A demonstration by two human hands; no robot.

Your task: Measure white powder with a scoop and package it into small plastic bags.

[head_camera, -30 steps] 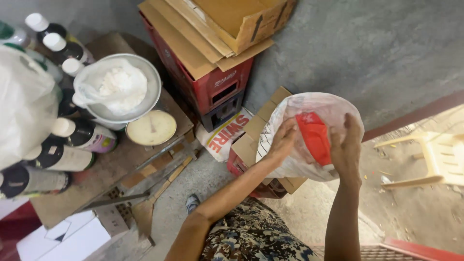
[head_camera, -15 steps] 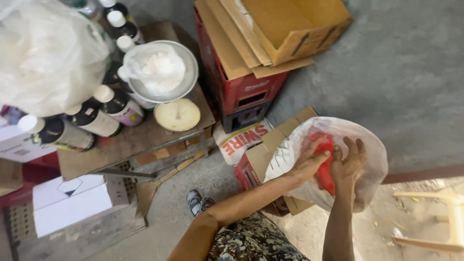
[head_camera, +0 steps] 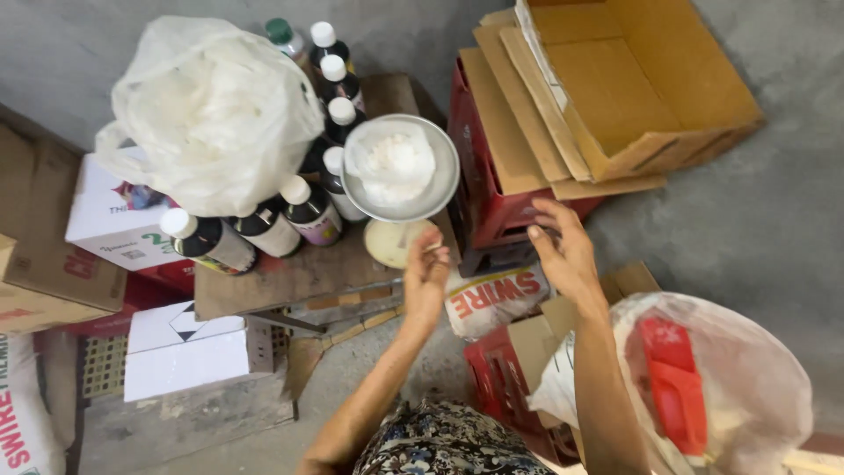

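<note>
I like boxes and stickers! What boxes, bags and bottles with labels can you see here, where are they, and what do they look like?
Open cardboard box: top right, brown, on a red crate.
Dark bottles: on the wooden table, white caps, pale labels.
White box: far left, colourful print.
White carton: lower left, black diamond mark.
White sack: centre, red lettering, between left hand and right hand.
Clear bag: lower right, red thing inside.
</note>
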